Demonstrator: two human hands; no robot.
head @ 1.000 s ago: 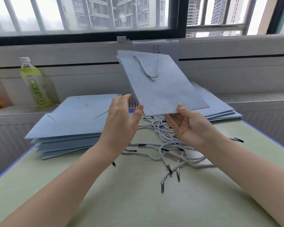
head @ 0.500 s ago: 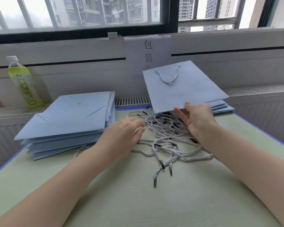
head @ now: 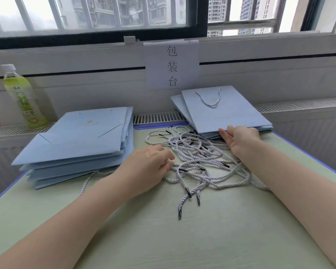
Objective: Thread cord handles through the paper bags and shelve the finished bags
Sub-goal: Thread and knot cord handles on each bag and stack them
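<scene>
The right hand (head: 241, 138) lies at the near edge of the top bag (head: 225, 111), thumb on the paper and fingers tucked under the edge, gripping it. That bag carries a threaded cord handle (head: 209, 99) and lies flat on the finished stack (head: 184, 107), which extends beyond the hand toward the window ledge.

The left hand (head: 149, 162) rests palm down on the table (head: 182, 239), fingers curled at the edge of the loose cords (head: 198, 162). Whether it actually pinches a cord cannot be told; the fingertips are hidden among the strands. The cord pile lies between the two hands and spreads toward the person.

To the left of the left hand, just beside it, lies the stack of unthreaded bags (head: 76, 144), folded flat. Further left and beyond, a green drink bottle (head: 23, 98) stands upright on the ledge. A paper sign (head: 172, 65) hangs on the wall beyond both hands.
</scene>
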